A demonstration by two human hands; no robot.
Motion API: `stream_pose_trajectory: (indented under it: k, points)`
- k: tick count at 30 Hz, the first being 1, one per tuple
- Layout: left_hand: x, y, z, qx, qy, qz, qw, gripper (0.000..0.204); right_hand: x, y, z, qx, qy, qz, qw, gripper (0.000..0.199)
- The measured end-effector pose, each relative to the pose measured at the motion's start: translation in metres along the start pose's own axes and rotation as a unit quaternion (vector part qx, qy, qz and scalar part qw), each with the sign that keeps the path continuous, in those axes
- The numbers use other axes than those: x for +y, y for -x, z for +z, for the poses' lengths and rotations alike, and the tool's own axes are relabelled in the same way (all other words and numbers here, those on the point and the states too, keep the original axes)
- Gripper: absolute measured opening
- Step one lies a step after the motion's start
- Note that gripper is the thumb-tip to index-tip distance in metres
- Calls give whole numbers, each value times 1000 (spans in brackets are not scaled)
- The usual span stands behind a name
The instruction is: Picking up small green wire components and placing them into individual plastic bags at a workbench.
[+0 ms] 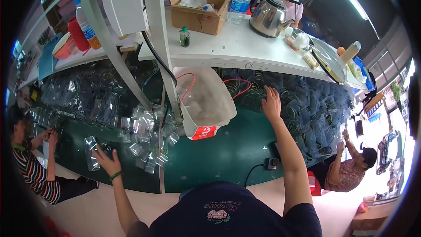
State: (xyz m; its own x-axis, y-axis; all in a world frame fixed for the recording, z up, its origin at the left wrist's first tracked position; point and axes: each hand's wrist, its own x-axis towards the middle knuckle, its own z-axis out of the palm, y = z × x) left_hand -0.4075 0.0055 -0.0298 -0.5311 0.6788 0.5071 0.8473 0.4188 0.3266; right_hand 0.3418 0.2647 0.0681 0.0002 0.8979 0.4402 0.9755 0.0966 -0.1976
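The left hand rests open beside a clear bag on the green tabletop; the right hand reaches open-fingered onto bagged cables.

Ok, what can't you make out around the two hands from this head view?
- Left hand: whether it grips a clear plastic bag or only touches it; the fingers blur into the glare.
- Right hand: what lies under the palm, which hides it.
- Bagged cable coils: contents too small and warped near the rim.
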Motion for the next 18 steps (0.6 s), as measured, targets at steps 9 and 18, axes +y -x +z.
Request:
stream_pose_trajectory:
  k: [9,18]
  points:
    - [347,38,-265,239,768,295,516,31,38,-22,48,-92,138,-59,984,20]
    - [361,48,-233,186,585,485,623,31,-52,116,-61,-135,-39,-197,970,13]
